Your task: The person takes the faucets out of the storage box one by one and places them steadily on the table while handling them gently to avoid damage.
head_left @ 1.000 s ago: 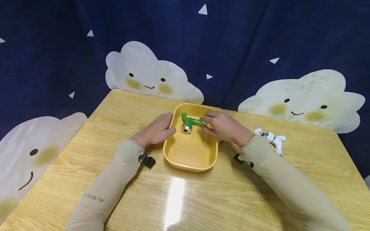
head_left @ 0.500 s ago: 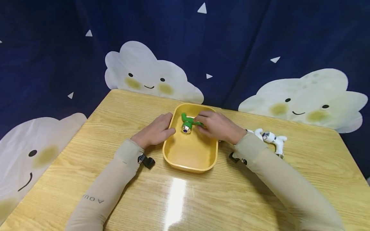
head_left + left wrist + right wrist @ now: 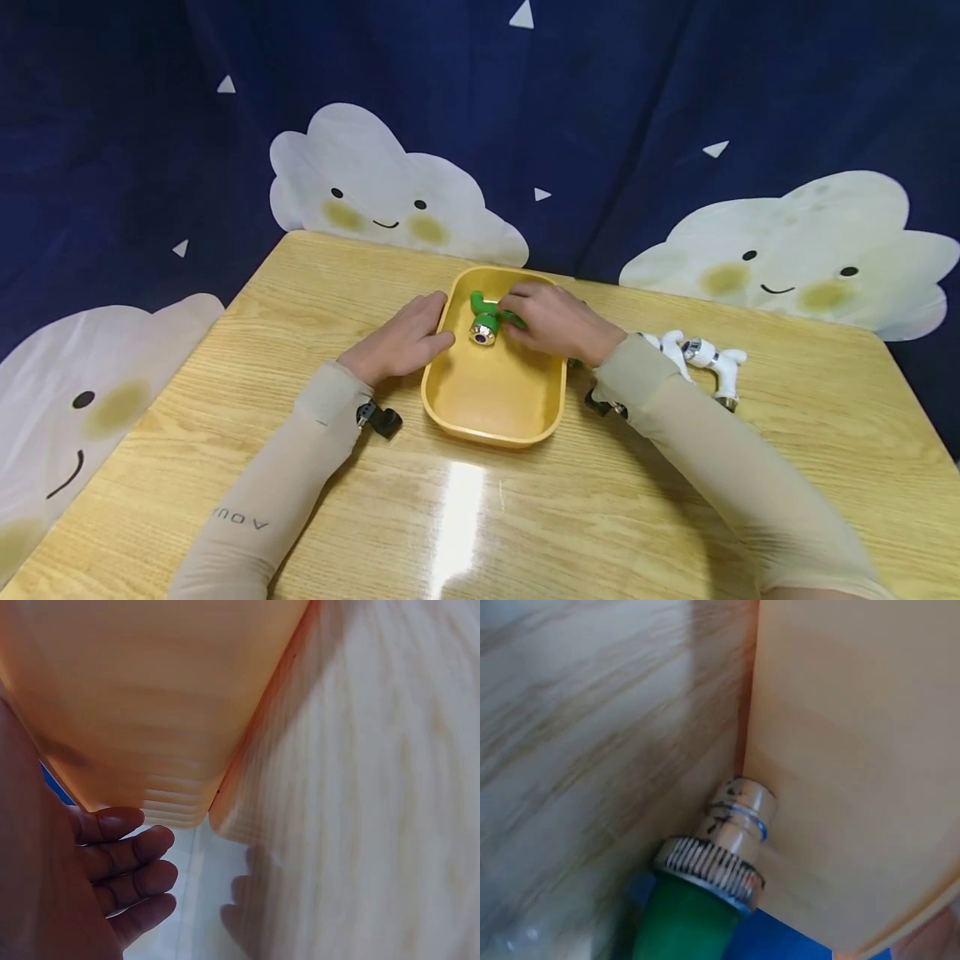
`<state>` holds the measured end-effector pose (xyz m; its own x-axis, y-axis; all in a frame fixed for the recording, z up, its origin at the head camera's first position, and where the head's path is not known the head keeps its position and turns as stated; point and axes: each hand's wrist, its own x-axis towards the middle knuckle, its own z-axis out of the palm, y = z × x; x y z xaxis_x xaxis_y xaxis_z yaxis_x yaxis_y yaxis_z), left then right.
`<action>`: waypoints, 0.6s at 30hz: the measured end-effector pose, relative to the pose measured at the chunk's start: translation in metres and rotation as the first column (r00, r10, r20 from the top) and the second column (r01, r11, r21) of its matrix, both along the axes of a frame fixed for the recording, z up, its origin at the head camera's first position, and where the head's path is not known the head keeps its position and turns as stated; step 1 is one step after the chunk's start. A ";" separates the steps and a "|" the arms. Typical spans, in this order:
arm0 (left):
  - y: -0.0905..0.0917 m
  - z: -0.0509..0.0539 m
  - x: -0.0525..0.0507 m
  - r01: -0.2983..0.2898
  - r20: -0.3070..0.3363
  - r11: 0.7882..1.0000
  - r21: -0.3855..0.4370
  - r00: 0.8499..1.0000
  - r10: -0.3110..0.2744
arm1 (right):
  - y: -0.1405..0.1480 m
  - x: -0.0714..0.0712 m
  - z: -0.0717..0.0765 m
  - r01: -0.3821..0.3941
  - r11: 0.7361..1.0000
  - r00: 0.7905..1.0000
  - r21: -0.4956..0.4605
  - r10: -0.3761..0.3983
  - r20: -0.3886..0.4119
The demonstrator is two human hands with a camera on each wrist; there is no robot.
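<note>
In the head view, a green tap (image 3: pixel 483 323) with a shiny round end lies in a yellow tray (image 3: pixel 491 433). My right hand (image 3: pixel 558 321) reaches over the tray's right rim and pinches the tap's long arm, which the fingers partly hide. My left hand (image 3: pixel 397 337) holds the tray's left rim, the thumb lying over it. In the left wrist view, this hand's fingers (image 3: pixel 142 879) are bent loosely outside the tray wall. The right wrist view shows another green tap (image 3: pixel 686 922) with a ridged metal end, beside the tray's outer wall.
White taps (image 3: pixel 716 362) with silvery parts lie on the wooden table (image 3: pixel 315 517) to the right, near my right sleeve. A dark blue curtain (image 3: pixel 585 100) with smiling clouds hangs behind the table's far edge.
My right hand has moved left along the green tap, from its metal end toward its middle, and covers more of it. The tap and my left hand stay nearly in place.
</note>
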<state>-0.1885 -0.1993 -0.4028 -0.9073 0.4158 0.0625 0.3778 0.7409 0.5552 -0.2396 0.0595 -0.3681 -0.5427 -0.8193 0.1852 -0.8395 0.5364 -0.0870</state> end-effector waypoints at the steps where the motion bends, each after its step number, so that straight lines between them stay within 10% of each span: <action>1: 0.000 0.000 0.000 0.001 -0.002 1.000 0.000 1.000 -0.001 | -0.001 0.000 0.000 0.010 1.000 1.000 0.008 -0.010 0.000; 18: 0.001 0.001 0.001 0.002 -0.005 1.000 -0.003 1.000 -0.002 | -0.008 -0.003 -0.006 0.100 0.992 0.993 0.075 -0.104 0.052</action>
